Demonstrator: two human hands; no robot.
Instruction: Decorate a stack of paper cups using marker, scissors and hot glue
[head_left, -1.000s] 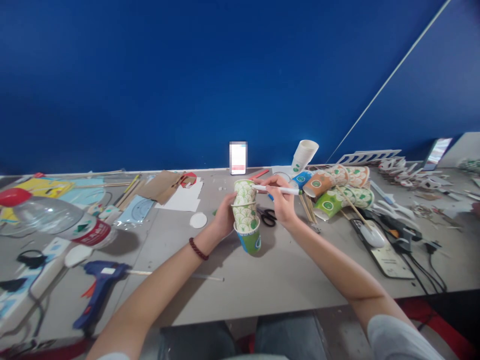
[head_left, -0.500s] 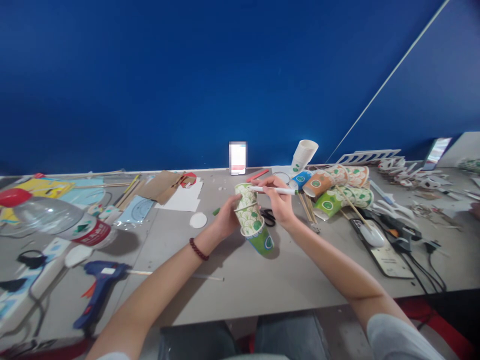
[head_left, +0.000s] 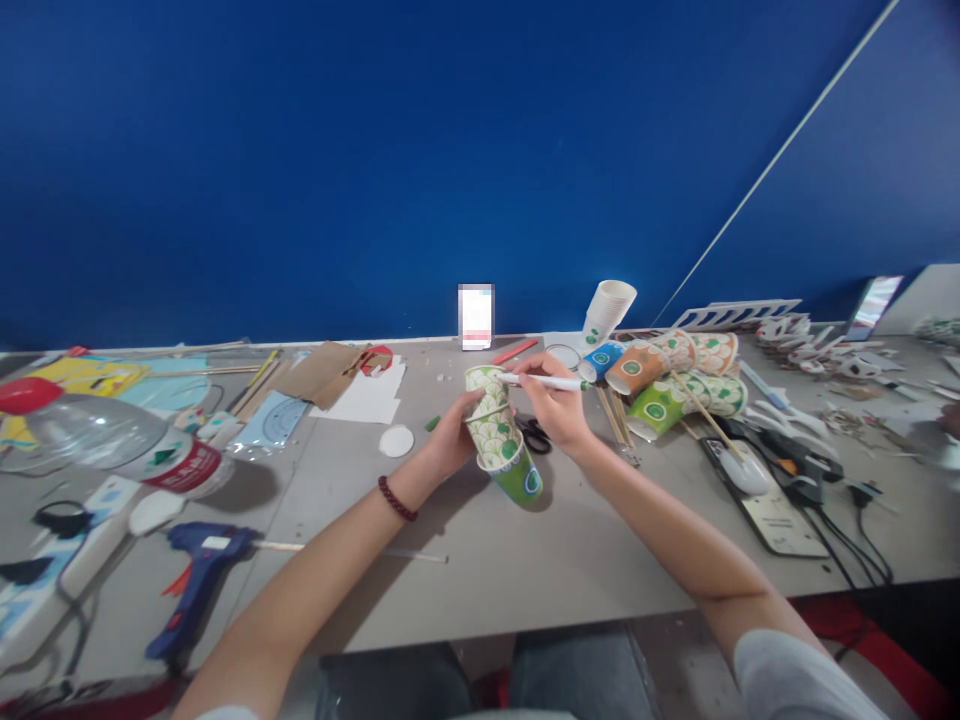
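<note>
My left hand (head_left: 454, 432) is closed around a stack of paper cups (head_left: 496, 432), green and white with a leaf and scallop pattern, the lowest one plain green with a blue-ringed mark. The stack tilts, its lower end toward the right front. Between the fingers of my right hand (head_left: 556, 400) is a white marker pen (head_left: 551, 382) with a green end pointing right. Its left tip is at the upper cup, though whether it touches cannot be made out. Black scissors (head_left: 534, 436) lie on the table behind the cups, partly hidden.
A glue gun (head_left: 206, 570), a large plastic bottle (head_left: 127, 440) and a power strip (head_left: 64, 560) are on the left. More paper cups (head_left: 637, 368) lie to the right, near a white mouse (head_left: 744, 470). A white disc (head_left: 396, 440) lies beside my left hand.
The cup stack has shifted slightly left and its lower end has swung a little left. My right hand and the marker pen have moved slightly left.
</note>
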